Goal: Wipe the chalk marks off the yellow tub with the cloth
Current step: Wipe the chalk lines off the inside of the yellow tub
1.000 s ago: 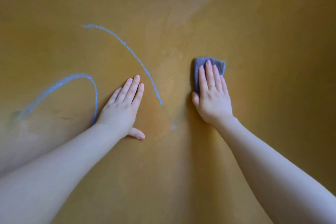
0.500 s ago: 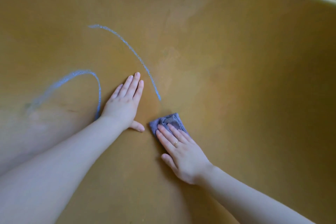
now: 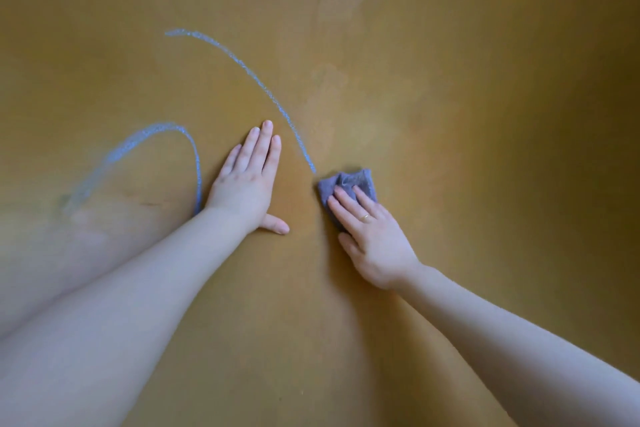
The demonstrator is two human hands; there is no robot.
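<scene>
The right hand (image 3: 375, 239) presses the cloth (image 3: 348, 185) flat-fingered just below-right of the long chalk arc (image 3: 249, 74), which runs up-left; the left hand (image 3: 247, 180) lies flat beside it.

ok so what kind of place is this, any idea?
Hard to say: the view sits inside a big yellow tub whose curved wall fills the frame. Blue chalk marks cross it, the left hand lies flat on it, and the right hand presses a grey cloth. No room shows.

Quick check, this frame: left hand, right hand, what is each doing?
Left hand: open, flat on the yellow tub, holding nothing.
Right hand: open, straight fingers pressing the cloth against the tub.
</scene>
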